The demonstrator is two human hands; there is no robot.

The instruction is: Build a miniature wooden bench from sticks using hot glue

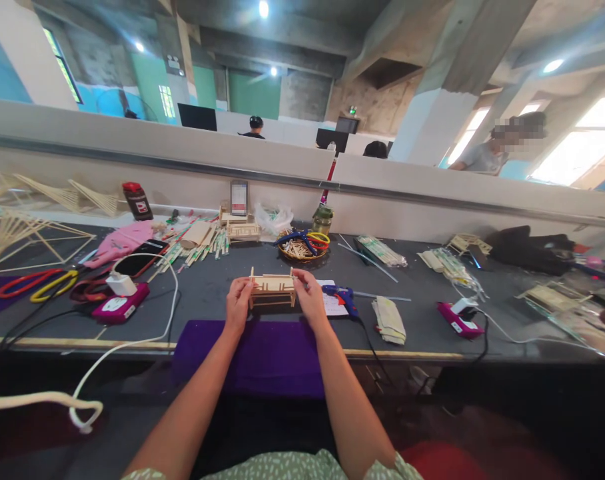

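Observation:
Between my two hands is a small wooden stick model (273, 285), shaped like a little bench with corner posts and a railing. My left hand (239, 299) grips its left end, fingers closed around the post. At the opposite end, my right hand (308, 293) pinches the right post. The model stands upright close to the table's front edge, just beyond a purple cloth (252, 353). Right of my right hand lies a blue glue gun (343, 297) on a white printed sheet (332, 308).
Behind the model sits a basket of short sticks (297, 249) with pliers and scissors. A purple power strip (120, 303) and looping white cable lie left. Folded cloth (389, 320) and another power strip (460, 321) lie right. A phone (239, 198) leans against the partition.

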